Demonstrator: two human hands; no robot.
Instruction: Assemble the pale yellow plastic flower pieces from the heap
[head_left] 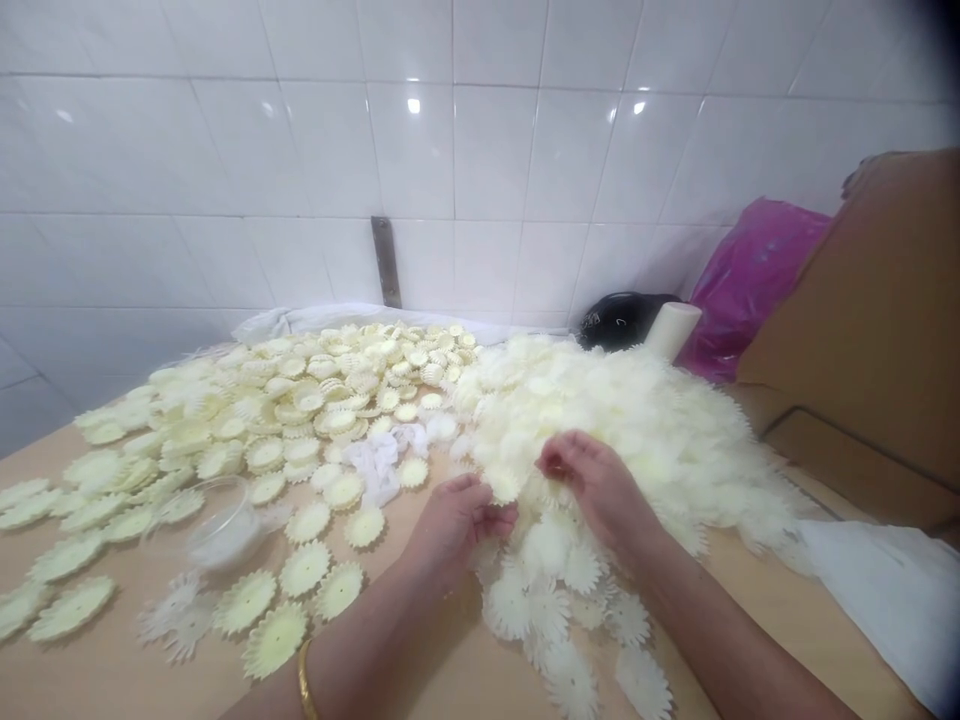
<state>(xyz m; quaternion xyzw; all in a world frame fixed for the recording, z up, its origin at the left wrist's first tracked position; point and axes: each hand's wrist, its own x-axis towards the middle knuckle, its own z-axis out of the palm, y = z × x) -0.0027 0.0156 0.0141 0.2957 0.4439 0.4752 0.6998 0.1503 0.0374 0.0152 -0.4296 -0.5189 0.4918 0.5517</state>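
A big heap of pale cream, toothed flower-shaped discs [637, 440] lies on the tan table [112, 670] in front of me. My left hand [454, 525] is curled at the heap's near edge, fingers pinched on one disc [501, 487]. My right hand [596, 480] rests on the heap just right of it, fingers bent down into the discs. A gold bangle [304, 680] circles my left wrist. To the left, yellower discs [300, 400] are spread out flat, many in overlapping rows.
A small clear bowl [225, 525] stands among the spread discs at left. At the back right are a black object [622, 318], a white cylinder [673, 328], a pink bag [750, 280] and a brown cardboard box [870, 340]. White cloth [885, 590] lies at right. A white tiled wall is behind.
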